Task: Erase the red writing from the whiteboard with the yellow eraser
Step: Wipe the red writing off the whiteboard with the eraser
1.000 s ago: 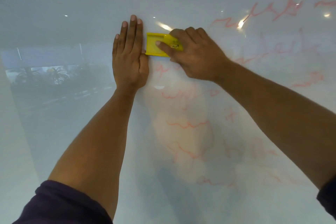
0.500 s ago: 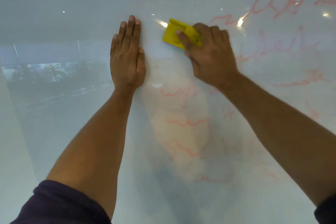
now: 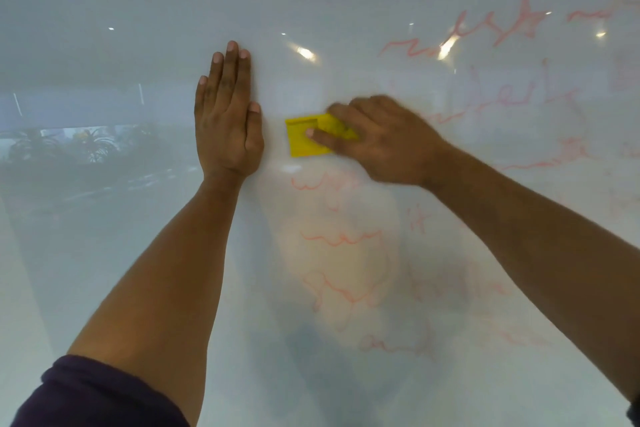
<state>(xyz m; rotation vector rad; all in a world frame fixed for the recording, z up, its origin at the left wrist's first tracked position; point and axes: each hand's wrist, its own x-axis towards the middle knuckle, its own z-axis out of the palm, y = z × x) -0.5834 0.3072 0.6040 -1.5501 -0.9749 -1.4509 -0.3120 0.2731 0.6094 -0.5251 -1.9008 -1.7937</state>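
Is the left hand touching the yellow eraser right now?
Apart. The head view shows a strip of bare whiteboard between the left hand, lying flat on the board, and the yellow eraser, which the right hand holds.

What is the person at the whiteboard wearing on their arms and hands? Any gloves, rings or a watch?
Both hands are bare: no gloves or rings show on the left hand or the right hand, and no watch on either wrist. The forearms are uncovered too. A dark purple fabric sleeve covers the left upper arm, ending near the elbow, and a sliver of a dark right sleeve shows at the frame's edge.
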